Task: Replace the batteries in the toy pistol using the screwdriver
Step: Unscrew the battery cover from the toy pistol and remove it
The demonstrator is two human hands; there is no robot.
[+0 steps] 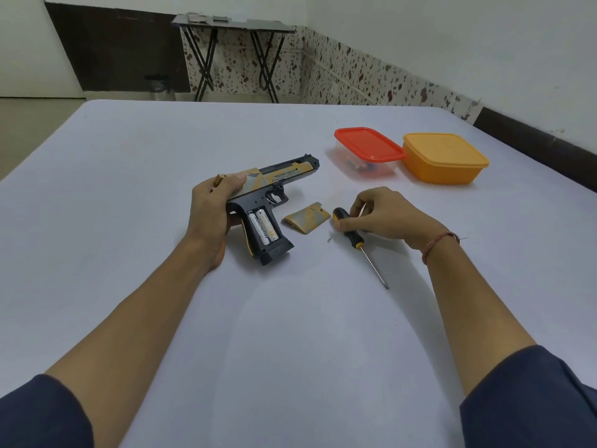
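The black and gold toy pistol (277, 181) lies on its side on the white table (129, 156), barrel pointing right. My left hand (210, 208) grips its rear slide end. The grip's battery bay is uncovered and two silver batteries (265, 227) sit inside it. The gold grip cover (307, 217) lies just right of the pistol. A tiny screw (329, 239) rests on the table below the cover. My right hand (381, 211) holds the black and yellow handle of the screwdriver (353, 236), whose shaft points toward me along the table.
A clear box with a red lid (368, 144) holds small items at the back right. An orange lidded box (445, 156) stands beside it. A black folding table (232, 24) stands by the far wall.
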